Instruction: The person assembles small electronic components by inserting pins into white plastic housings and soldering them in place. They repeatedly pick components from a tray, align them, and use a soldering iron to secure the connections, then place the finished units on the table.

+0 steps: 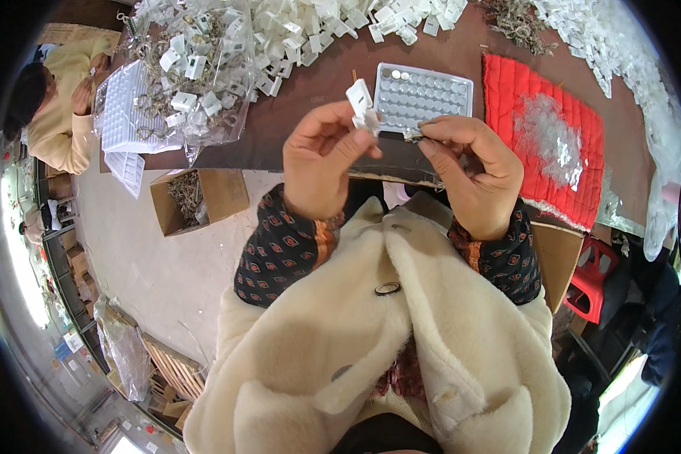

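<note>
Above the table's near edge, my left hand (327, 147) is closed on a small white plastic case (360, 97), its fingers and thumb pinching the lower end. My right hand (473, 163) pinches a small metallic piece (412, 135) between thumb and fingertips; its exact kind is too small to make out. The two held pieces are apart. Just beyond my hands lies a clear plastic tray (461, 87) with rows of round pockets. A few pockets in its far left corner hold small round silvery discs (396, 74).
White plastic cases (303, 34) pile up at the back, and a clear bag (197, 68) of cases and wiry parts sits left. A red quilted pad (499, 98) lies right. Below the left edge stands a cardboard box (223, 198); another person (64, 98) sits far left.
</note>
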Available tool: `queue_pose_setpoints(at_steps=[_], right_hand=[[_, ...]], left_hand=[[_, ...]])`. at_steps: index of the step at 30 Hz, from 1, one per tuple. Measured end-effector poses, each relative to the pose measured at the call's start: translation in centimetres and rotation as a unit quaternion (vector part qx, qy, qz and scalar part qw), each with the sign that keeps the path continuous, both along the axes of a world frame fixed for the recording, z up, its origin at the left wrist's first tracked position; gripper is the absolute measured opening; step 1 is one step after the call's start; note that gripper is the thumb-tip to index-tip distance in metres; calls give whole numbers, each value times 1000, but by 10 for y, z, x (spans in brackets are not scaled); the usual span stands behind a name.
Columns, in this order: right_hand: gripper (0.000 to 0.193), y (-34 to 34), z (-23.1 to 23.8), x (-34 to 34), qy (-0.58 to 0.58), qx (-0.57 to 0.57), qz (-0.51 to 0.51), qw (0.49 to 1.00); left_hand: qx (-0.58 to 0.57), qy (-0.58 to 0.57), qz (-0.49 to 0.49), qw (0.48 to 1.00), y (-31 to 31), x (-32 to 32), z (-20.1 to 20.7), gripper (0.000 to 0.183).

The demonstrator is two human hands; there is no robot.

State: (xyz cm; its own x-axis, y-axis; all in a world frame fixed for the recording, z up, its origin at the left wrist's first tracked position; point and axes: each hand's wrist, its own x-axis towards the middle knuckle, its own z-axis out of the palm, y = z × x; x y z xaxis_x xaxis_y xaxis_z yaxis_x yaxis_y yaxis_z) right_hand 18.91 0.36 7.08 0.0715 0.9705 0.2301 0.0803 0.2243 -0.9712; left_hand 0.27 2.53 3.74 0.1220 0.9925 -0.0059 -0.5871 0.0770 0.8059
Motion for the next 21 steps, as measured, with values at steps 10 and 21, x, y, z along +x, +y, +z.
queue_pose_setpoints(at_steps=[10,21], right_hand=[[17,-9,12,-14,-20,35,28,999],[20,-14,19,-10,30,-36,126,991]], left_hand=[[108,23,32,993,-27,13,-2,22],[173,-22,63,983,-27,9,-7,24]])
